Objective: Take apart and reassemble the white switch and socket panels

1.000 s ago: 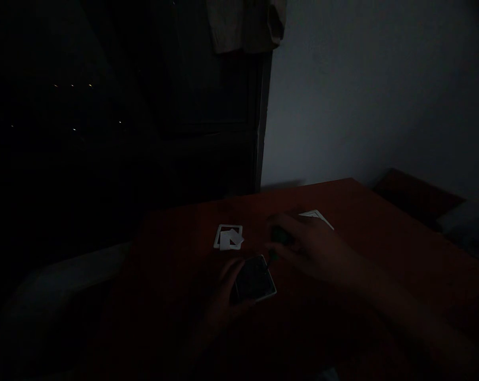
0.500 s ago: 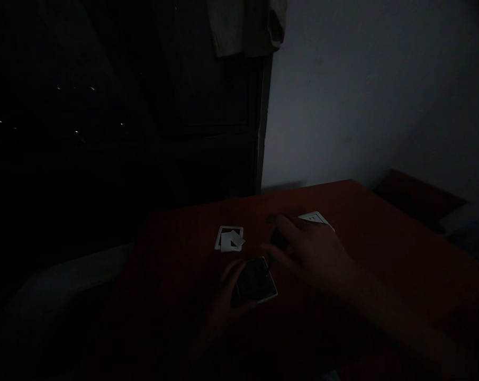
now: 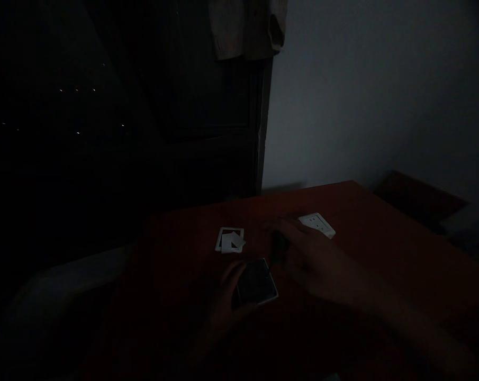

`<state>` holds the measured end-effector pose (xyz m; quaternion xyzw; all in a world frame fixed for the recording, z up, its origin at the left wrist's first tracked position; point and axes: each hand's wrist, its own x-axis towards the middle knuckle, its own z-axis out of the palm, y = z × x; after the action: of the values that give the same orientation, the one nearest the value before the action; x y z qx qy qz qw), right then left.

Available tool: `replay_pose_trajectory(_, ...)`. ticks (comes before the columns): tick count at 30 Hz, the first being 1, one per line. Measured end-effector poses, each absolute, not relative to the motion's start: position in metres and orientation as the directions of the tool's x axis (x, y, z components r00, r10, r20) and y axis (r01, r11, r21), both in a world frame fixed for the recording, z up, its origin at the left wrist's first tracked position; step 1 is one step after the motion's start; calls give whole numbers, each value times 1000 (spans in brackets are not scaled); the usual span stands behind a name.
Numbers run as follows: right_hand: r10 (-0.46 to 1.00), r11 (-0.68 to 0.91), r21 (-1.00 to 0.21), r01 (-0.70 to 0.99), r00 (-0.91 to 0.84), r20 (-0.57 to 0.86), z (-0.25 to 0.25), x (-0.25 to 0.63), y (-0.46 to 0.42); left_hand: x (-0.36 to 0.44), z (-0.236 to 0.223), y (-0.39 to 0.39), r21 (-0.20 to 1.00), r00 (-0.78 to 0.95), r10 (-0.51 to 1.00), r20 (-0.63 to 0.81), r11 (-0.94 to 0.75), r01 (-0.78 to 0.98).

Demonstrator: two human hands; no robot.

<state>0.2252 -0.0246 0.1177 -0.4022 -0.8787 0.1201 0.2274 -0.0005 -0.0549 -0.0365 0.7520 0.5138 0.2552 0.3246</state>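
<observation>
My left hand (image 3: pixel 228 293) grips a dark square thing with a pale rim, possibly the back of a wall switch or socket (image 3: pixel 257 283), between thumb and fingers on its left side. Above its right edge, my right hand (image 3: pixel 303 251) is closed around the thick dark handle of a screwdriver (image 3: pixel 279 243). The thin shaft points down to that edge; its tip is too dark to make out. Beyond my left hand lies a white square frame (image 3: pixel 216 244) with white flat pieces (image 3: pixel 227 243) on it. A white wall socket plate (image 3: pixel 321 225) lies just past my right hand.
The reddish-brown table (image 3: pixel 366 227) has its far edge near a pale wall (image 3: pixel 342 106). A dark window (image 3: pixel 104 106) with small lights is at the left, and cloth (image 3: pixel 243 32) hangs above. The room is very dim.
My right hand has shifted slightly and its fingers sit differently around the screwdriver handle, uncovering more of the socket plate. My left hand and the square thing stay almost still.
</observation>
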Motion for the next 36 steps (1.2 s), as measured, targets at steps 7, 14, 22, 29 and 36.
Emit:
replay_pose_trajectory(7,829,536,-241,809,-452,328,110,226,-20,-1,-35,-55,734,348,936,55,-274,621)
replay_pose_trajectory(14,806,590,-360,722,-507,304,111,226,-22,-1,-37,-54,737,340,938,65,-275,618)
replay_pose_trajectory(22,752,659,-407,633,-558,351,107,228,-24,-2,-42,-54,736,347,935,70,-283,615)
replay_pose_trajectory(29,848,502,-250,828,-414,331,105,223,-18,-2,-45,-54,740,346,934,89,-295,605)
replay_pose_trajectory(36,794,606,-384,696,-507,334,105,227,-23,1,-40,-55,749,330,940,80,-276,603)
